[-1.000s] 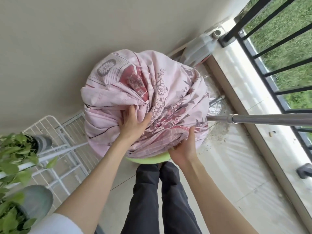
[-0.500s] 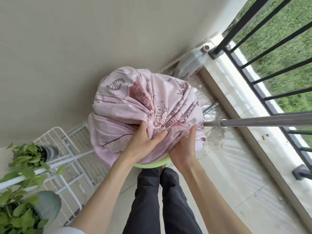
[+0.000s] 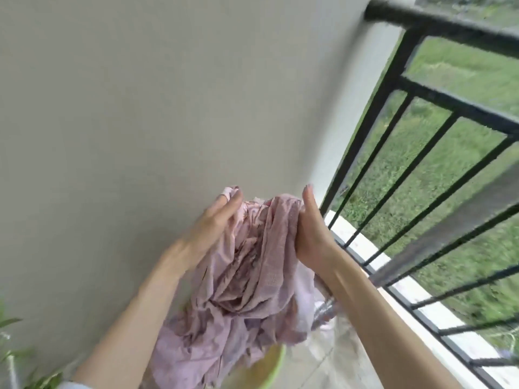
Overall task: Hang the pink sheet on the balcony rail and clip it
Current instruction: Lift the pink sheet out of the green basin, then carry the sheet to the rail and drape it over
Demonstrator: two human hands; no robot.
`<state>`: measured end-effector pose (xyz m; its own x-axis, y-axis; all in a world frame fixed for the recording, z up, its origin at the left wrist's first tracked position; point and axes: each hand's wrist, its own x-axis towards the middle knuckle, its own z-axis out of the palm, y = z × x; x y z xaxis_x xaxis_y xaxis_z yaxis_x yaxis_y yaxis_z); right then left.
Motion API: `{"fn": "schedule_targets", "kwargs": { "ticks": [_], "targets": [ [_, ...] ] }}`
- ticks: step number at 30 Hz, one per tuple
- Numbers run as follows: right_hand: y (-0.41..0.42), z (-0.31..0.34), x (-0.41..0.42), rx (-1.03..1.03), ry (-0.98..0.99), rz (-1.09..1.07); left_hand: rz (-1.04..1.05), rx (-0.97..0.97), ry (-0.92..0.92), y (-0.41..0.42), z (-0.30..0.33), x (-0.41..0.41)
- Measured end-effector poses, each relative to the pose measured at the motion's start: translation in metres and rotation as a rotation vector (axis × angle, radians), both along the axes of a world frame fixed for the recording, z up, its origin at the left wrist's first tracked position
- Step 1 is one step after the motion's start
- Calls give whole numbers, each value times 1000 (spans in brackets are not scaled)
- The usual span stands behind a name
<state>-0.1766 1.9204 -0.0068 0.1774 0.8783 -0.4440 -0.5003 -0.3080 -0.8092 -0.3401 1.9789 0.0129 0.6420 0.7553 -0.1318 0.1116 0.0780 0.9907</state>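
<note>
— Where is your pink sheet (image 3: 247,279) just now?

— Bunched in the lower middle of the frame, lifted between your two hands, its bulk trailing down to a green basin (image 3: 266,372) at the bottom edge.

— And how do your hands sit on it?

— Your left hand (image 3: 213,220) lies against the left side of the bundle with the fingers long and fairly straight; a fold of cloth covers one fingertip. Your right hand (image 3: 310,234) clasps the gathered top from the right, thumb upright — the other fingers are hidden behind the cloth.

— What lies around you?

— The black balcony rail (image 3: 438,26) crosses the upper right, apart from the sheet, with grass (image 3: 449,153) beyond its bars. A blurred grey pole (image 3: 449,231) slants at right. A plain wall (image 3: 140,108) fills the left, and leaves (image 3: 11,355) show at lower left.
</note>
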Motion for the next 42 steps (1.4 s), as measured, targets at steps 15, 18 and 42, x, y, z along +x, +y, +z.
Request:
{"fn": "schedule_targets", "kwargs": {
  "ticks": [15, 18, 42],
  "targets": [
    [-40, 328, 67, 610, -325, -70, -339, 355, -495, 5, 280, 72],
    [-74, 374, 81, 727, -446, -169, -465, 326, -584, -20, 328, 97],
    [-191, 391, 146, 446, -561, -390, -720, 128, -339, -99, 353, 196]
  ]
}}
